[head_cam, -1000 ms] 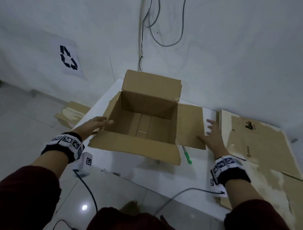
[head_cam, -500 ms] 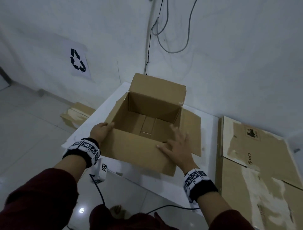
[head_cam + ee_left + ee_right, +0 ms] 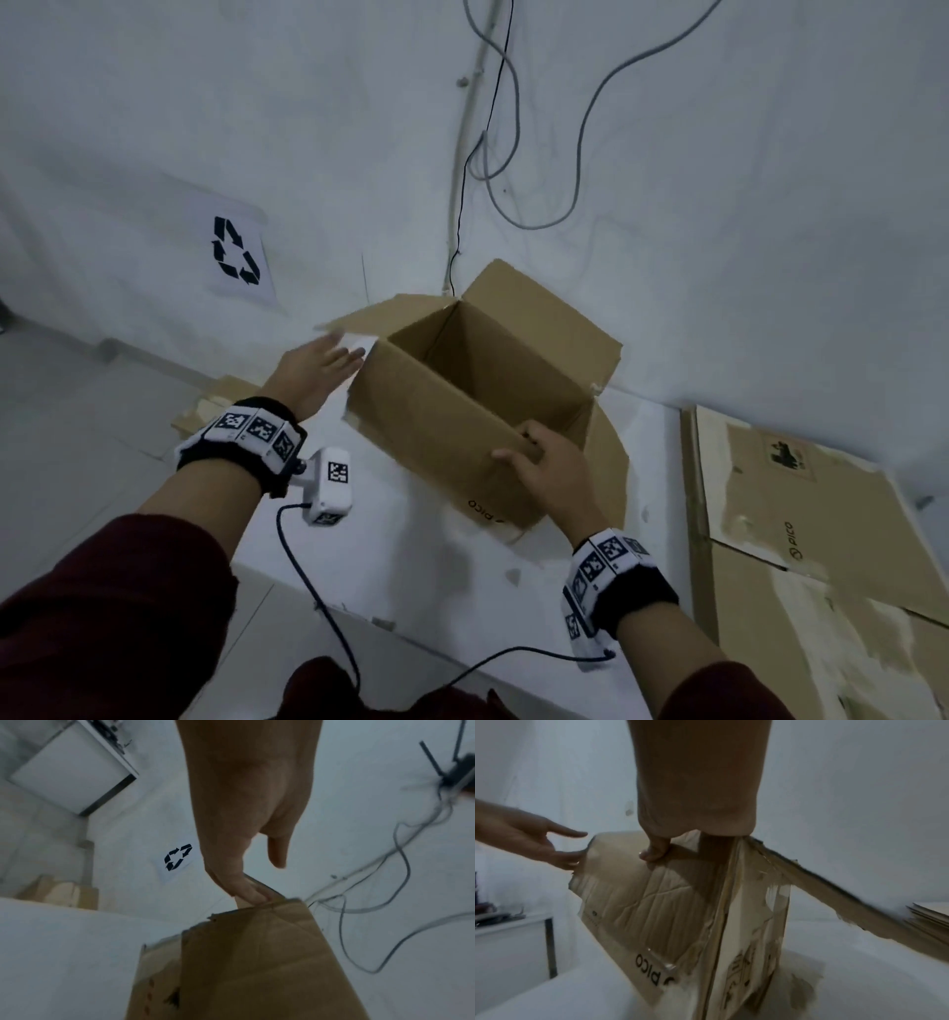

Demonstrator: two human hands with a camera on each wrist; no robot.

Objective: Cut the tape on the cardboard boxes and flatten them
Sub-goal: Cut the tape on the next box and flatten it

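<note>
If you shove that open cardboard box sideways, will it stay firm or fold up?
The cardboard box looks empty, so probably light. It already sits tilted under the right hand, so likely tips easily. Creased walls and loose flaps suggest it would skew rather than stay square.

White corner room, dim cool light.
Rough white plaster walls (image 3: 719, 205) are meeting at a corner; grey and black loose cables (image 3: 539, 205) are hanging down it. A white paper sheet with a black recycling symbol (image 3: 237, 253) is sticking to the left wall. Pale glossy floor tiles (image 3: 67, 437) are lying at the left, beside a white tabletop (image 3: 411, 575). In the left wrist view, a white metal-framed panel (image 3: 72, 766) is leaning by the wall.
</note>
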